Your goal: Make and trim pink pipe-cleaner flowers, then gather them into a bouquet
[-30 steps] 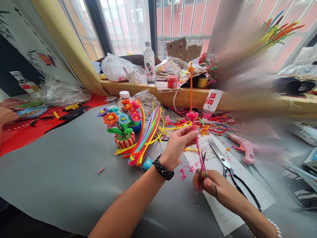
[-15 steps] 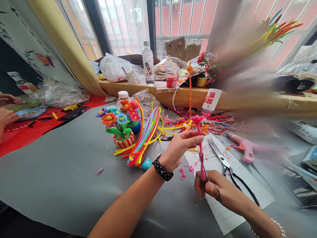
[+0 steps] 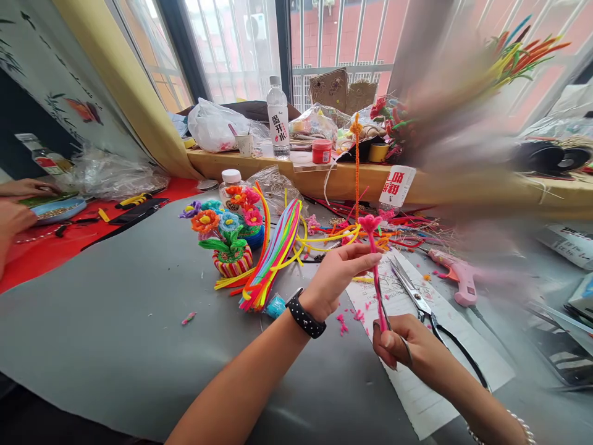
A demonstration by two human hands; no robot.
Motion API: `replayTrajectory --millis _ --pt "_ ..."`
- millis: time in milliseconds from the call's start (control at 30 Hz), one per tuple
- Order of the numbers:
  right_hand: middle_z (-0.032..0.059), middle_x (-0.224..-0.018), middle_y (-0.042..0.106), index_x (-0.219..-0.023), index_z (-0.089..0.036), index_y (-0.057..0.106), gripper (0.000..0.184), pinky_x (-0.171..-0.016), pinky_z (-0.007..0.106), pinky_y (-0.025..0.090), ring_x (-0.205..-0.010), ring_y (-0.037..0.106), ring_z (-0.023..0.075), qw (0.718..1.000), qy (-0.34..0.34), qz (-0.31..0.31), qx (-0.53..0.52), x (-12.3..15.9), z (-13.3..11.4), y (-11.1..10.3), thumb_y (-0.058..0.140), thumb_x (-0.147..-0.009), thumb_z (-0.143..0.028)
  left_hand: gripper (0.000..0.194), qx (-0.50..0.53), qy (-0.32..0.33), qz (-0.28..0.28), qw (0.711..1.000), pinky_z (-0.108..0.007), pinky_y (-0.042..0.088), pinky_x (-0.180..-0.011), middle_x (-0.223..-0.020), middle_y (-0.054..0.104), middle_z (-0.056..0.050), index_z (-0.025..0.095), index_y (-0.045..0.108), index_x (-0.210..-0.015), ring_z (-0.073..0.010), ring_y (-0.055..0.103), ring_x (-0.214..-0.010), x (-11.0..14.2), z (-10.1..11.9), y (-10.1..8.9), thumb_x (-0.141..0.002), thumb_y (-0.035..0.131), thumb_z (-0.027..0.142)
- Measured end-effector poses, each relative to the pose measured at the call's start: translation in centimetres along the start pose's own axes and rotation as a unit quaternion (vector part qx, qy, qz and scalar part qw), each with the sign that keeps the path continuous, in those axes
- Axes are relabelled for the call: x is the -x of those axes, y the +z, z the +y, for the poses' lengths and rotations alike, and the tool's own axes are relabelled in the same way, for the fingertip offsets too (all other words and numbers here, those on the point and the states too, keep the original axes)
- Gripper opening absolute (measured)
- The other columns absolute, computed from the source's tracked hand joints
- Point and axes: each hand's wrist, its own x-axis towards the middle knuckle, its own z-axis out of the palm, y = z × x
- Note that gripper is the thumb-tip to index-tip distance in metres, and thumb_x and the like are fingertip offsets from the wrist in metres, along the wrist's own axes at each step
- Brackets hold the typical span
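Between thumb and fingers, my left hand point(image 3: 345, 272) pinches a pink pipe-cleaner flower point(image 3: 370, 224) just below its fluffy head. The pink stem hangs down toward my right hand point(image 3: 396, 340), which is closed around a small pair of scissors point(image 3: 388, 327). The scissors' blades lie along the lower stem; whether they are touching it all the way I cannot tell. Larger black-handled scissors point(image 3: 419, 301) rest on a white paper sheet point(image 3: 426, 383) beside my right hand. Pink fluff clippings point(image 3: 343, 324) are scattered below the flower.
Left of my hands stand a striped pot of pipe-cleaner flowers point(image 3: 231, 262) and a bundle of colourful pipe cleaners point(image 3: 273, 259). A pink glue gun point(image 3: 458, 278) lies at right. On the ledge stands a water bottle point(image 3: 278, 123). Another person's hands point(image 3: 18, 216) are at far left.
My right hand has shifted slightly right and upward with the small scissors, and their blades lie closer along the stem. My left hand keeps its pinch on the flower.
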Motion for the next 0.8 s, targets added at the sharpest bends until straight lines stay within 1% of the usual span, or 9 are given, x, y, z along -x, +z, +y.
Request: replayTrajectory --millis 67,167,300,400,533,667,800 --pt "-0.0005 -0.044 0.038 -0.044 -0.016 0.039 0.063 -0.045 0.022 0.028 -0.045 0.036 0.0090 1.000 0.000 0.000 -0.003 -0.06 0.07 0.03 0.030 -0.070 -0.072 0.018 -0.001 -0.003 0.009 1.000 -0.023 0.034 -0.070 -0.079 0.060 -0.002 0.017 0.065 -0.076 -0.0087 0.050 -0.071 0.07 0.14 0.11 -0.061 0.067 0.027" --pt "-0.0003 -0.044 0.039 -0.044 -0.016 0.040 0.063 -0.046 0.022 0.030 -0.045 0.036 0.0090 1.000 -0.001 -0.003 -0.005 -0.11 0.13 0.09 0.030 -0.070 -0.072 0.021 0.015 -0.003 0.014 1.000 -0.022 0.034 -0.067 -0.080 0.059 -0.002 0.017 0.065 -0.077 -0.0087 0.049 -0.070 0.16 0.42 0.15 -0.063 0.064 0.033" --pt "-0.0004 -0.043 0.040 -0.044 -0.016 0.041 0.062 -0.045 0.022 0.028 -0.044 0.035 0.0085 1.000 0.000 -0.020 -0.015 -0.14 0.17 0.28 0.032 -0.070 -0.072 0.023 0.042 0.019 0.015 0.999 -0.022 0.035 -0.067 -0.081 0.059 -0.002 0.017 0.065 -0.077 -0.0086 0.048 -0.070 -0.01 0.44 -0.28 -0.067 0.061 0.037" --pt "-0.0005 -0.042 0.039 -0.043 -0.016 0.040 0.062 -0.043 0.021 0.026 -0.043 0.035 0.0082 1.000 -0.001 -0.020 -0.017 -0.12 0.11 0.39 0.034 -0.069 -0.072 0.023 0.035 0.027 0.016 0.999 -0.021 0.034 -0.067 -0.087 0.060 -0.003 0.018 0.066 -0.078 -0.0086 0.048 -0.072 -0.17 0.28 -0.61 -0.066 0.062 0.037" --pt "-0.0012 -0.038 0.036 -0.038 -0.016 0.037 0.065 -0.042 0.022 0.025 -0.040 0.031 0.0072 1.000 0.010 -0.014 -0.008 -0.07 -0.14 0.41 0.033 -0.067 -0.074 0.024 0.033 0.019 0.032 0.999 -0.022 0.034 -0.067 -0.089 0.062 -0.003 0.019 0.067 -0.077 -0.0090 0.048 -0.072 -0.13 0.37 -0.62 -0.064 0.063 0.038" --pt "-0.0015 -0.035 0.034 -0.034 -0.017 0.035 0.067 -0.041 0.022 0.025 -0.038 0.031 0.0069 1.000 0.026 0.000 0.003 -0.08 -0.09 0.48 0.032 -0.064 -0.077 0.022 0.039 0.019 0.043 0.998 -0.022 0.033 -0.067 -0.084 0.061 -0.002 0.019 0.067 -0.075 -0.0082 0.047 -0.070 -0.03 0.60 -0.47 -0.064 0.064 0.037" --pt "-0.0026 -0.033 0.028 -0.032 -0.017 0.032 0.067 -0.041 0.023 0.023 -0.036 0.027 0.0063 1.000 0.023 0.007 0.007 -0.17 0.29 0.58 0.034 -0.065 -0.075 0.019 0.063 0.013 0.057 0.996 -0.022 0.033 -0.066 -0.073 0.058 0.000 0.018 0.066 -0.071 -0.0073 0.046 -0.066 -0.07 0.70 -0.44 -0.062 0.066 0.035"
